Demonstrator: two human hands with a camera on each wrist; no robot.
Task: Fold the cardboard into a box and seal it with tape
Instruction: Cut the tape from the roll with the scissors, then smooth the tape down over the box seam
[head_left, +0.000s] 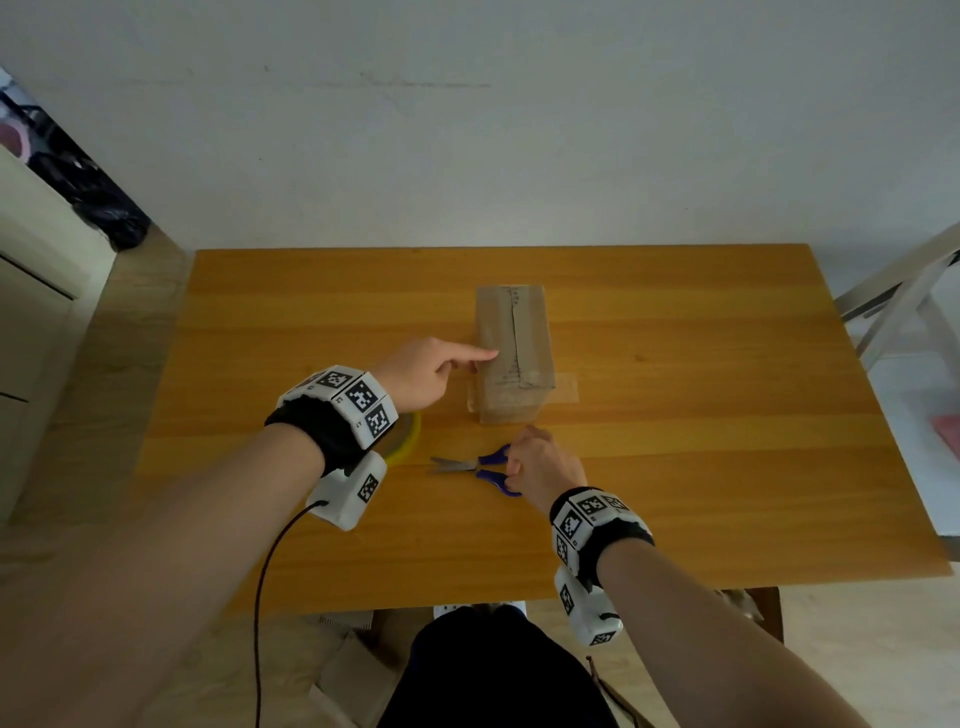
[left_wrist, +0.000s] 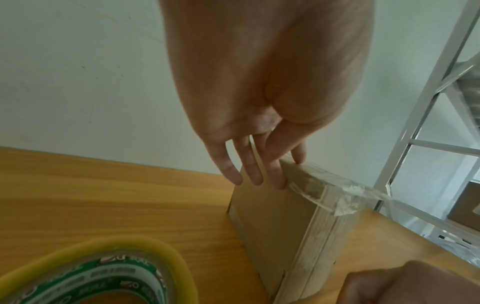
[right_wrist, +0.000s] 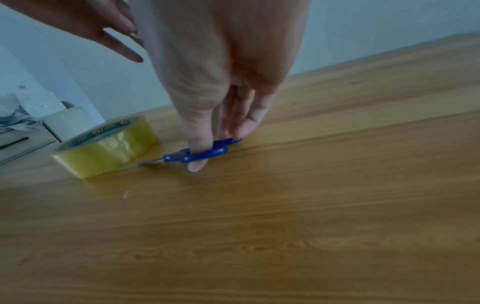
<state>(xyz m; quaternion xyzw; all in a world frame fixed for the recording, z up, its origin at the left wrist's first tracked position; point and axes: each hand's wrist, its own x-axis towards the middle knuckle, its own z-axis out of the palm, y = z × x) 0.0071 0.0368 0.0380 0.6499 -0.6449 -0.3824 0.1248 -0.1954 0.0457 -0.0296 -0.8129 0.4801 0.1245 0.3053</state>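
**Box folded and taped, scissors in your right hand**

At the far left, beside the table, stands a pale cabinet (head_left: 31, 291) with drawer fronts. On the wooden table (head_left: 727, 467) itself, the leftmost thing is the roll of yellowish tape (right_wrist: 106, 148), lying flat near your left wrist and half hidden under it in the head view.

Your left hand (head_left: 421, 374) reaches rightward with its fingers straight and spread. The forefinger lies on the top of the box, the other fingertips (left_wrist: 255, 179) press against its left side wall; nothing is gripped.

The cardboard box (head_left: 514, 353) stands closed in the middle of the table, long side running away from you. A seam runs along its top, and clear tape (left_wrist: 345, 197) crosses the near end, its loose ends sticking out to the left and right onto the table.

Just near of the box lie the blue-handled scissors (head_left: 478, 467), blades pointing left toward the tape roll and resting on the table. Your right hand (head_left: 545, 462) grasps them: the thumb sits through one handle loop, the fingers curl on the other.

At the far right edge a white metal rack (left_wrist: 428, 115) stands off the table.
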